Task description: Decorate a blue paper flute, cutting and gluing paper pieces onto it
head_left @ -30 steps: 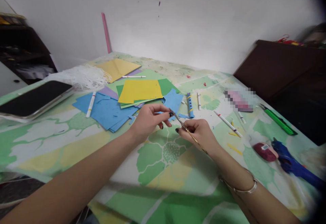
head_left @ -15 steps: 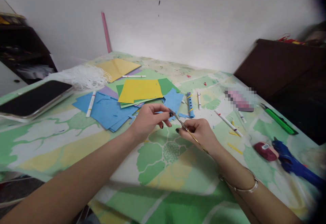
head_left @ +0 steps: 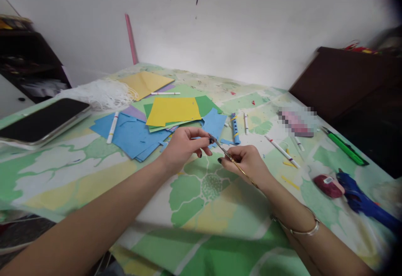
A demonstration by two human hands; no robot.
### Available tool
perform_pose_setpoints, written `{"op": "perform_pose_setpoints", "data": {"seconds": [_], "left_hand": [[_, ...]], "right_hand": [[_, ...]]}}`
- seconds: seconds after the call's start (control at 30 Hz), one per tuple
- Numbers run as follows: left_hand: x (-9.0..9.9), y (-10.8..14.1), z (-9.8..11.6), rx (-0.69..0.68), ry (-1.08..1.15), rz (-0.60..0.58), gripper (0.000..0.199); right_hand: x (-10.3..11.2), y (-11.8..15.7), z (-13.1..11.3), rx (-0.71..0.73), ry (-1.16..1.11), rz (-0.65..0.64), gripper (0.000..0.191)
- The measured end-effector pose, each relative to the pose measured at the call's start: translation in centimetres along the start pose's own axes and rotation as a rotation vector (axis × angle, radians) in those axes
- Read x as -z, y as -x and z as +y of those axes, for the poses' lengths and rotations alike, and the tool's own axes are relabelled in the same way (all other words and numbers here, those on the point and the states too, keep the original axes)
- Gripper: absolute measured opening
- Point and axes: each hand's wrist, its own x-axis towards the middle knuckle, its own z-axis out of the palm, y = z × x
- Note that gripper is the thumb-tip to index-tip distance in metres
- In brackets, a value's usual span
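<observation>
**Scissors held slantwise between both hands, tips toward the paper pile**

Head camera: I see the right hand (head_left: 248,163) closed around a thin pair of scissors (head_left: 230,159), its fingers (head_left: 226,158) curled and pressed on the handle end. The scissors hang just above the bench (head_left: 201,209), near the middle of the view. Their long axis runs on a slant, from lower right by the right wrist up to the upper left; the tips point away from me and leftward, toward the paper pile. I cannot tell whether the blades stand apart.

The left hand (head_left: 184,146) meets the tips. Its thumb and forefinger are pinched together on something small and dark right at the blade ends; the piece is too small for me to name. The other fingers are loosely bent beneath.

Just beyond the left hand lies a heap of blue paper (head_left: 135,135), with a yellow sheet (head_left: 172,112) on top of green ones. A rolled blue tube (head_left: 234,128) lies just past the scissor tips, and white pens (head_left: 282,151) are scattered to the right. A phone (head_left: 40,121) rests at far left, with a green knife (head_left: 345,147) and a blue glue gun (head_left: 361,200) at far right. A bangle (head_left: 301,230) circles the right wrist.
</observation>
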Motion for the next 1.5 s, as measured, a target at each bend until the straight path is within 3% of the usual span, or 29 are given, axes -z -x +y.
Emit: {"op": "perform_pose_setpoints", "data": {"seconds": [0.73, 1.5], "left_hand": [[0.01, -0.16, -0.01, -0.004, 0.008, 0.035, 0.011], [0.33, -0.16, 0.27, 0.002, -0.040, 0.006, 0.008]], "right_hand": [[-0.01, -0.15, 0.05, -0.050, -0.086, -0.030, 0.027], [0.23, -0.19, 0.39, -0.001, -0.052, -0.068, 0.030]]}}
